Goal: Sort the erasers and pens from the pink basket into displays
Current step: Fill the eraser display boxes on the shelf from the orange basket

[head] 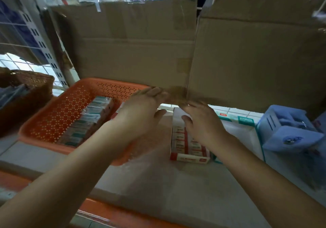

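One pink basket (109,88), left, holds one row of boxes (88,120); one red-white display (189,157) sits right. The left hand (141,112) has straight fingers, the right hand (202,124) an unclear grip, both at two cardboard sheets (134,51) blocking the far side.

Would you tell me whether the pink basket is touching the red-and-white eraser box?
Apart. The head view shows a strip of bare shelf between the right edge of the basket and the left side of the box.

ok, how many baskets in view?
2: pink perforated plastic basket at centre-left; brown woven basket at far left, partly cut off. Others may be hidden.
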